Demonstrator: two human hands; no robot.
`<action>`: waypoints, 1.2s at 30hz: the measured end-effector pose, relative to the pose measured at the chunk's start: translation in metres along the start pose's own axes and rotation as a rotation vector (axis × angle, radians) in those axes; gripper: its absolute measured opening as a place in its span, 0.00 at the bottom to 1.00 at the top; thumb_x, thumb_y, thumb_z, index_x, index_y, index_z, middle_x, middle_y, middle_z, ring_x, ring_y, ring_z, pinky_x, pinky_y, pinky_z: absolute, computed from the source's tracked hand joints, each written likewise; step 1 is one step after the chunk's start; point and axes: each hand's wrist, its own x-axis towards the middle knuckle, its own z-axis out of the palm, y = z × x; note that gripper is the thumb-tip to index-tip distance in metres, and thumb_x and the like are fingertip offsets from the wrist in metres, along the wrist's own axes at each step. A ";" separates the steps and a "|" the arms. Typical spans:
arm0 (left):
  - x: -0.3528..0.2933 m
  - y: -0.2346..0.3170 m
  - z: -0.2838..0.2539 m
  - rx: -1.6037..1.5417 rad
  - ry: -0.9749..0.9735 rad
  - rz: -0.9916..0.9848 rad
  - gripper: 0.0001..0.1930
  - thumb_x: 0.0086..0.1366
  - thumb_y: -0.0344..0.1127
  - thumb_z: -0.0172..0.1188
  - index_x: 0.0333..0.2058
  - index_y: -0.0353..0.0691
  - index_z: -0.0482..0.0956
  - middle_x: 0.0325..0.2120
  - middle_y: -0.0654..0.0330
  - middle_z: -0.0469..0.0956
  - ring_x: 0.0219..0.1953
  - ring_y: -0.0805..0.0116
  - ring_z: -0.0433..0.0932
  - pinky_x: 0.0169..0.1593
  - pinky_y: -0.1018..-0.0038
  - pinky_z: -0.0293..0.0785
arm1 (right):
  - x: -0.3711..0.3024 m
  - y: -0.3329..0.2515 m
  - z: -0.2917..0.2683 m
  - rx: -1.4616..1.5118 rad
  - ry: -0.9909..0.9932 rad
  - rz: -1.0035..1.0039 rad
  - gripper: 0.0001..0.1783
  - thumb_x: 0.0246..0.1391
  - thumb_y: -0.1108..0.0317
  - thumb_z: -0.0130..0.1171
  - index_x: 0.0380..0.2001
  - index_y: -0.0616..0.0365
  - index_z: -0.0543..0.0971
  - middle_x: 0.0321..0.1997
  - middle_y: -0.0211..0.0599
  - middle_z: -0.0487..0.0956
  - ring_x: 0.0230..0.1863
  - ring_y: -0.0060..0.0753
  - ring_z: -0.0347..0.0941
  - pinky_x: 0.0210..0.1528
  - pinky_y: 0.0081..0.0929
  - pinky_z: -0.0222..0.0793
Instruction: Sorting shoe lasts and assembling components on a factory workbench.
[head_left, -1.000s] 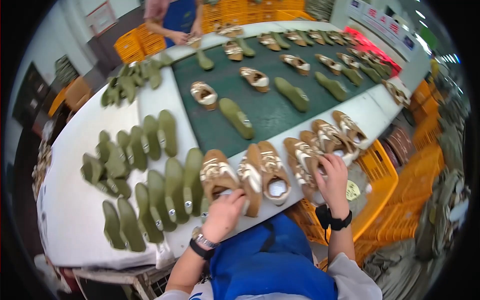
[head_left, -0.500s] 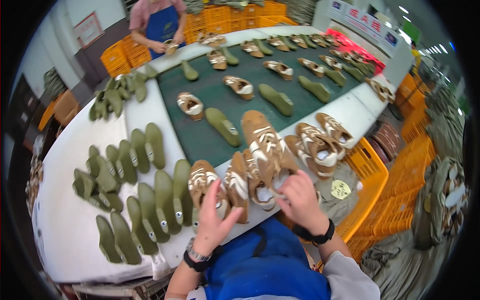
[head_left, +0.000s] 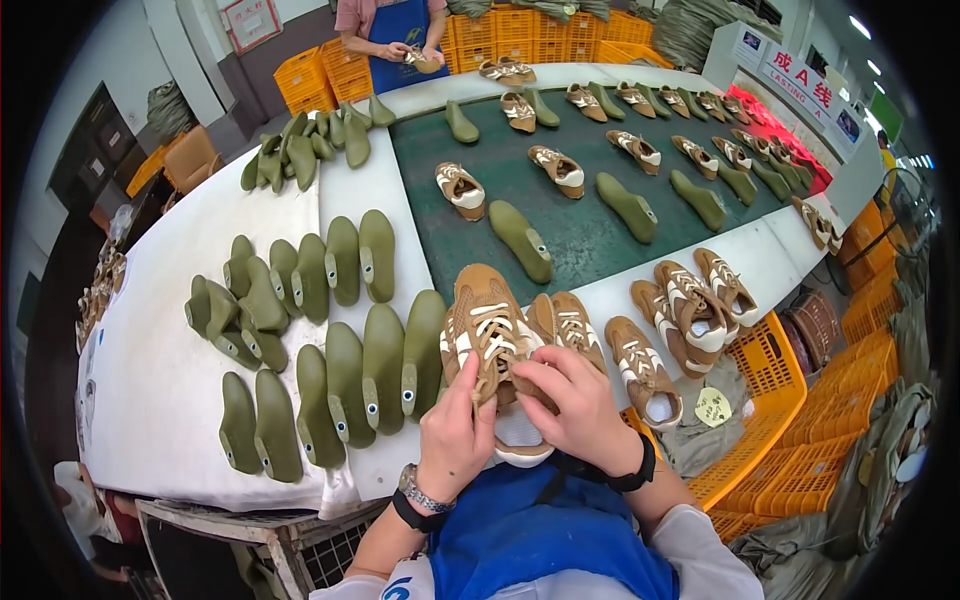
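Observation:
A brown sneaker [head_left: 482, 300] with white stripes and white laces stands in front of me, toe pointing away, at the near edge of the white table [head_left: 560, 290]. My left hand [head_left: 455, 435] pinches the left side of its opening, near the end of the lacing. My right hand [head_left: 575, 405] grips the right side of the opening with curled fingers. The fingers partly cover the laces and tongue. Just right of it, partly behind my right hand, more brown sneakers [head_left: 572, 322] stand close together. Green shoe lasts [head_left: 384, 365] stand in rows to the left.
A green conveyor belt [head_left: 450, 235] carries sneakers and lasts beyond the table. Several sneakers [head_left: 690, 300] stand on the right edge above an orange crate [head_left: 775, 400]. Orange crates are stacked at right. Across the belt, a person in a blue apron [head_left: 398, 45] holds a shoe.
The view has swung left. My left hand has moved from open beside the shoes to gripping the sneaker. The sneaker has come down, with both hands now at its opening.

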 end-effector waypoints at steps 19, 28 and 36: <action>0.004 -0.006 -0.008 -0.257 0.053 -0.138 0.14 0.65 0.26 0.46 0.50 0.31 0.67 0.36 0.48 0.78 0.34 0.63 0.79 0.36 0.73 0.74 | -0.009 0.001 0.024 0.266 0.013 -0.036 0.15 0.40 0.84 0.56 0.34 0.58 0.76 0.39 0.46 0.67 0.36 0.41 0.70 0.37 0.29 0.70; 0.006 0.000 -0.012 0.128 -0.166 0.120 0.22 0.52 0.20 0.53 0.46 0.46 0.73 0.41 0.42 0.71 0.31 0.46 0.76 0.30 0.63 0.76 | -0.015 0.006 0.030 0.278 0.251 -0.086 0.19 0.38 0.87 0.56 0.36 0.60 0.72 0.45 0.47 0.64 0.35 0.36 0.71 0.36 0.28 0.71; 0.001 -0.002 -0.018 0.125 -0.244 0.278 0.12 0.45 0.17 0.54 0.29 0.39 0.77 0.42 0.42 0.71 0.35 0.49 0.77 0.34 0.66 0.74 | -0.006 0.028 0.023 0.143 0.397 0.011 0.13 0.42 0.85 0.55 0.29 0.58 0.66 0.39 0.45 0.68 0.33 0.36 0.69 0.36 0.26 0.67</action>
